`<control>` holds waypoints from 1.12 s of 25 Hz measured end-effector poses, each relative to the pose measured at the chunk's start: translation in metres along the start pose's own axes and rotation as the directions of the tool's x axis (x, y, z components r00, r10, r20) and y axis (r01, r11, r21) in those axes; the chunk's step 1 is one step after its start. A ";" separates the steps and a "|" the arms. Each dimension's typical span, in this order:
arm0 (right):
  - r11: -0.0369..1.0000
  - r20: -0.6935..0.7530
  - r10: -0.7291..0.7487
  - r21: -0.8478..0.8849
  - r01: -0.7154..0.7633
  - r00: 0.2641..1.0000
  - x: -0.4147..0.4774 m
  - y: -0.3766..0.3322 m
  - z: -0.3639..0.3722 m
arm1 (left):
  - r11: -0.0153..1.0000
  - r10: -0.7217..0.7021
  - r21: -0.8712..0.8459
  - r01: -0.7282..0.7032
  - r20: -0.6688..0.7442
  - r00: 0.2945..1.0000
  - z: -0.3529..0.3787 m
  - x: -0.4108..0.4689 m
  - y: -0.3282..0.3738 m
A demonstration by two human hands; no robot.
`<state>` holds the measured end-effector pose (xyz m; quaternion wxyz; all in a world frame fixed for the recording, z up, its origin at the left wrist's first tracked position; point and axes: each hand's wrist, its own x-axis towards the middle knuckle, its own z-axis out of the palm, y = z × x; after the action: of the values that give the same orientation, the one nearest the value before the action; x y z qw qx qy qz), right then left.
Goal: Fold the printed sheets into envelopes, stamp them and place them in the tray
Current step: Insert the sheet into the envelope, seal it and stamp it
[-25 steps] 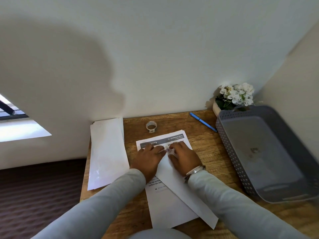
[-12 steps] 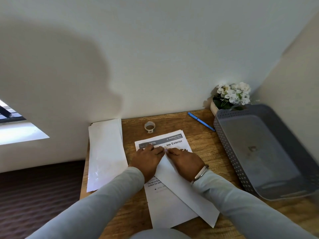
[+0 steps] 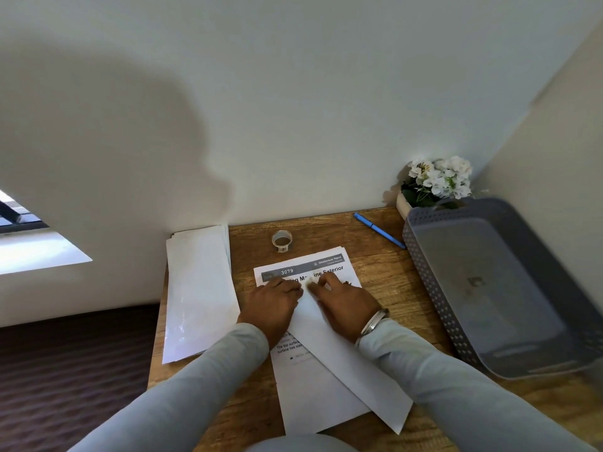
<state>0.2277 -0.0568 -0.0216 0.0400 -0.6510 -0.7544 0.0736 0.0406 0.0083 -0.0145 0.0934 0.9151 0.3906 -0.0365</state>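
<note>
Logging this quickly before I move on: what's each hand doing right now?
Left hand: at the far end of the envelope; grip cannot be told.
Right hand: pinches the envelope's far end.

Place: a small desk corner set up for paperwork, in a home or an office; which of the two cannot be told.
Surface: a wooden surface pushed into a corner of plain white walls.
Paperwork: a printed sheet with an envelope slantwise over it; a stack of envelopes at the left edge.
Stationery: a blue pen, a tape roll, a grey perforated tray at the right.
Room: potted white flowers in the corner, a dark ribbed floor, a window at the left.
</note>
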 end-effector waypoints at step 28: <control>0.995 0.066 0.092 0.035 -0.095 0.994 -0.001 -0.007 -0.005 | 1.000 -0.021 0.005 0.020 0.047 0.999 -0.001 0.003 -0.002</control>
<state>0.2219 -0.0584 -0.0152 0.0248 -0.6820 -0.7225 0.1107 0.0409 0.0121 -0.0139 0.1002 0.9101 0.3976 -0.0598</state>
